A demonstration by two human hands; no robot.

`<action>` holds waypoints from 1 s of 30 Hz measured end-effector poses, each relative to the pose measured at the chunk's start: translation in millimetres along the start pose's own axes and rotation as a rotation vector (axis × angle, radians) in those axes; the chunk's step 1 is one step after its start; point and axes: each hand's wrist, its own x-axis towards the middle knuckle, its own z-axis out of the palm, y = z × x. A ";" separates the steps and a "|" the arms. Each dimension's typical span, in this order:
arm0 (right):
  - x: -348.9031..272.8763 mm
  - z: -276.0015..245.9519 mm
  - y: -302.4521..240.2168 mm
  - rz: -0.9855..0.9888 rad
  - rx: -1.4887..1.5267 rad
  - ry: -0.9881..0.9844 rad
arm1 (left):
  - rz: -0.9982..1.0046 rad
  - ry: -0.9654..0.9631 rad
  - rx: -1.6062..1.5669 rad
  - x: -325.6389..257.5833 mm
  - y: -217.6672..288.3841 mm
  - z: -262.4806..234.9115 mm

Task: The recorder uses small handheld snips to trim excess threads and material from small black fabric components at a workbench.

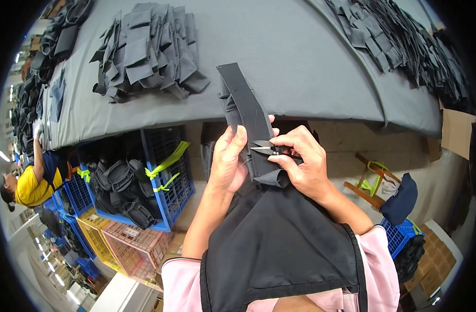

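Observation:
My left hand (229, 157) is closed on a long dark grey sewn fabric strip (244, 101), thumb on its edge. The strip's far end rests over the edge of the cloth-covered table (279, 62), and its near end folds over close to my black apron (279, 234). Between the fingers of my right hand (303, 158) is a small pair of thread snips (264, 147), black with bare metal blades. The blades lie across the strip, pointing toward my left hand. Loose threads show beside my left thumb.
A heap of grey fabric pieces (155, 49) lies on the table's left, another pile (399, 47) at far right. Below the table stands a blue crate (168, 195) of black items. A wooden stool (365, 187) is at right. Another person (32, 182) works at far left.

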 end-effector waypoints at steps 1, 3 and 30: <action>0.1 0.8 1.4 -0.038 -0.009 0.008 | -0.001 0.002 -0.007 0.3 -0.3 0.4; 0.0 0.7 1.9 -0.082 -0.088 0.000 | -0.003 0.003 -0.015 0.6 -0.7 0.2; 8.2 -14.7 3.1 -0.090 -0.135 -0.147 | -0.040 -0.062 0.003 -5.7 -0.1 -6.7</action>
